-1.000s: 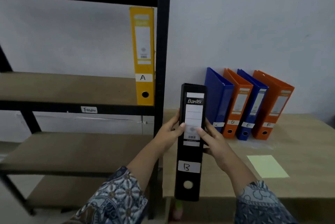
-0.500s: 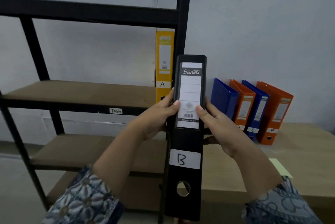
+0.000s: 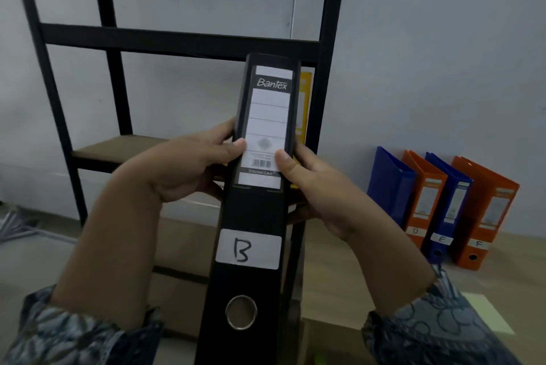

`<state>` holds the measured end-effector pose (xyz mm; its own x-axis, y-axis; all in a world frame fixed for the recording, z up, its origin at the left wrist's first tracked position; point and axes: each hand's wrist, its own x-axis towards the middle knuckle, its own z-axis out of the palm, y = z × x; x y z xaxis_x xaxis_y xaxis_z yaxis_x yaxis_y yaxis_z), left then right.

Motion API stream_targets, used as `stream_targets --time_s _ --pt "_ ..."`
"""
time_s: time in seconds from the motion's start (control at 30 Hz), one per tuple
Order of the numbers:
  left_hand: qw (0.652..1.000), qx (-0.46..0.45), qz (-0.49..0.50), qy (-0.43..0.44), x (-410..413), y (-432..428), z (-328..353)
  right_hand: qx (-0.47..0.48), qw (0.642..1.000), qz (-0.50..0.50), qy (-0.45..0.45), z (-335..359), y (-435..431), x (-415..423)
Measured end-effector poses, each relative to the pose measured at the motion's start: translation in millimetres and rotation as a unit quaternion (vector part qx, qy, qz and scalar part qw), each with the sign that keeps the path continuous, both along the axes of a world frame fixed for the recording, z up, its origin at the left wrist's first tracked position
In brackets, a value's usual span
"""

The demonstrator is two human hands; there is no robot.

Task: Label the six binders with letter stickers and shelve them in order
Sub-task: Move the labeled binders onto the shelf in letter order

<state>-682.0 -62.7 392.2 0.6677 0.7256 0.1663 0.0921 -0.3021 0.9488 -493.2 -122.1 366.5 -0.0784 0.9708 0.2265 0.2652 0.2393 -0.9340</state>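
Both the left hand [image 3: 189,163] and the right hand [image 3: 319,187] grip the black binder [image 3: 257,217], now raised to the shelf [image 3: 124,147] in front of the yellow binder [image 3: 305,92], ready for shelving.

Patterned sleeves end well back from the fingers [image 3: 232,148], leaving both forearms bare. The left sleeve [image 3: 74,332] is dark blue-grey cloth with a pale floral, batik-like print. The right sleeve [image 3: 437,332] shows the same print, its rounded petals outlined in lighter grey. The thumbnail of the right hand [image 3: 319,187] is short and rounded.
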Motion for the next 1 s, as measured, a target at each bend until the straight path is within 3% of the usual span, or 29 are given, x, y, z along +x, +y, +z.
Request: stream_targets --time_s 0.17,0.43,0.8,1.0 --pt "0.998 0.037 0.033 -0.049 -5.6 11.1 5.1 0.055 0.998 0.022 0.015 6.1 22.7 -4.3" --pt "0.989 0.009 0.009 -0.15 3.1 67.9 -11.8 0.11 0.993 0.024 0.038 -8.0 73.9 -5.8" --pt "0.981 -0.033 -0.05 -0.184 12.0 163.3 -54.0 0.129 0.991 -0.043 -0.008 -44.0 149.3 -3.7" --pt "0.982 -0.021 -0.082 -0.167 18.2 206.2 -36.3 0.132 0.988 -0.081 0.023 -27.0 182.0 -2.8"
